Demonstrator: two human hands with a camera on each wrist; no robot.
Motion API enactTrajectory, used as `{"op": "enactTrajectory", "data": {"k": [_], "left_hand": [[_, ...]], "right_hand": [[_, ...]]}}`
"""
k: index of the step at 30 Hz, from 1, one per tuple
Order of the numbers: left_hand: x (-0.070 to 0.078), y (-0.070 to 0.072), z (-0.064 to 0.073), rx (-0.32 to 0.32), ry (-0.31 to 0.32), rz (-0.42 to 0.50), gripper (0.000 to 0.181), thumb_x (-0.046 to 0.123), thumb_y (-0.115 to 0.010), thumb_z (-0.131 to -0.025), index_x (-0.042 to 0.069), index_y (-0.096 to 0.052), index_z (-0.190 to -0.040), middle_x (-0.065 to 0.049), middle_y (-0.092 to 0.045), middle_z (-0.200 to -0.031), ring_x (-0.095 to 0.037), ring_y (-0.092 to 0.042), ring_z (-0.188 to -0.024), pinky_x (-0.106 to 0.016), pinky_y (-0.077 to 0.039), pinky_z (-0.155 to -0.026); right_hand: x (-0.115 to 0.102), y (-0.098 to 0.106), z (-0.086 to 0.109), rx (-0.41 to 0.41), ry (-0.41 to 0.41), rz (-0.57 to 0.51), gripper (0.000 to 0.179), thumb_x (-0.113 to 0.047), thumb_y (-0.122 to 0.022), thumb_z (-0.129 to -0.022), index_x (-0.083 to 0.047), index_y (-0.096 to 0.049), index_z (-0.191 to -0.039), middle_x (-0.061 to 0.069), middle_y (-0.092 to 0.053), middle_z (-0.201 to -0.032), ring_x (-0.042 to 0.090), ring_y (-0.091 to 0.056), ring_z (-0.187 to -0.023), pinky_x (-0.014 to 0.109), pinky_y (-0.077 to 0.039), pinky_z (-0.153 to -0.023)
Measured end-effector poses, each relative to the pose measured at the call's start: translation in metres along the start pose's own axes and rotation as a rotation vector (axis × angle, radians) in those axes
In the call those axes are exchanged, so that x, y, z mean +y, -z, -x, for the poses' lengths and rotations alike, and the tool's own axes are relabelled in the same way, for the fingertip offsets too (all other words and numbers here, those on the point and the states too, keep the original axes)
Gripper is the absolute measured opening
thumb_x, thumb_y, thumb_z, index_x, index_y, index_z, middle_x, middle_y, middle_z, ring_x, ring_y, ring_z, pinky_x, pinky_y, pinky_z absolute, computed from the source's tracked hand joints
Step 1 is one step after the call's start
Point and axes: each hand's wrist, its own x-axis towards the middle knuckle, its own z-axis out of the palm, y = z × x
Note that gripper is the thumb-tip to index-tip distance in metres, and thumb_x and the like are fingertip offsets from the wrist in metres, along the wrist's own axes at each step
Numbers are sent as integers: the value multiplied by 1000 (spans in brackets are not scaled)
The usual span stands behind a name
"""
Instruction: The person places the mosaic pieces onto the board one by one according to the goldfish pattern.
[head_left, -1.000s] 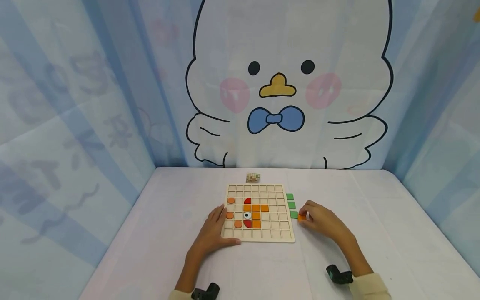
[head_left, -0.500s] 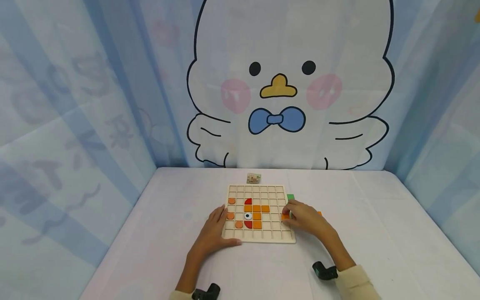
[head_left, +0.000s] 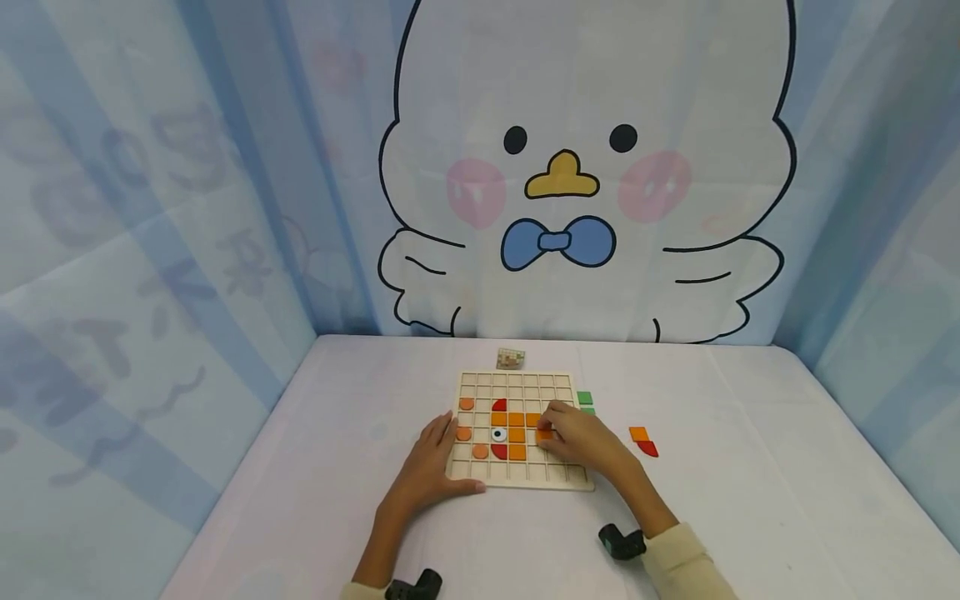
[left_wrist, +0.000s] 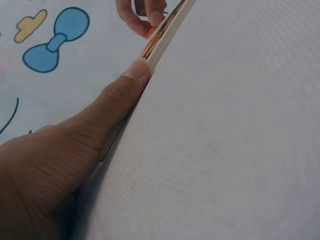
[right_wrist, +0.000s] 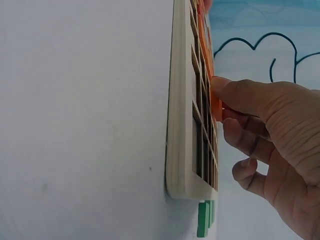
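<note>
My right hand (head_left: 581,435) pinches an orange square tile (right_wrist: 216,102) between thumb and fingers, low over the wooden grid board (head_left: 558,475). It is beside an orange square (head_left: 517,435) in the board's middle. More orange squares, two red quarter-round tiles (head_left: 499,451), a white eye tile (head_left: 498,434) and several orange round tiles (head_left: 480,451) sit in the grid. My left hand (head_left: 423,465) rests at the board's near left corner, fingers straight along the left edge, thumb touching the front edge. In the left wrist view that thumb (left_wrist: 136,70) lies against the board's side.
Right of the board lie green tiles (head_left: 585,398), partly hidden by my right hand. Farther right are an orange tile (head_left: 638,433) and a red tile (head_left: 648,448). A small patterned card (head_left: 511,359) lies behind the board. A printed curtain (head_left: 570,292) stands behind the table.
My right hand has moved left from beside the board to over its grid, carrying the orange tile. The orange and red tiles at the right have come into sight. My left hand has stayed put.
</note>
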Motion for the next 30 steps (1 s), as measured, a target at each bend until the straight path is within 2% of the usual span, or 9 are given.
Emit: {"op": "enactTrajectory", "data": {"k": [9, 30], "left_hand": [[2, 0, 0, -5, -5, 1, 121, 74, -73, -66, 8, -24, -155, -10, -18, -163, -29, -22, -148, -51, -29, -118], [3, 3, 0, -5, 8, 3, 120, 70, -75, -67, 8, -25, -155, -11, -19, -163, -30, -23, -147, -51, -29, -117]], "right_hand": [[-9, -7, -8, 0, -17, 25, 28, -30, -76, -85, -11, -71, -105, -1, -62, -103, 11, -57, -86, 31, -55, -86], [-11, -4, -10, -25, -40, -10, 26, -29, -76, -85, -12, -71, -105, -2, -62, -104, 13, -58, -89, 34, -55, -89]]}}
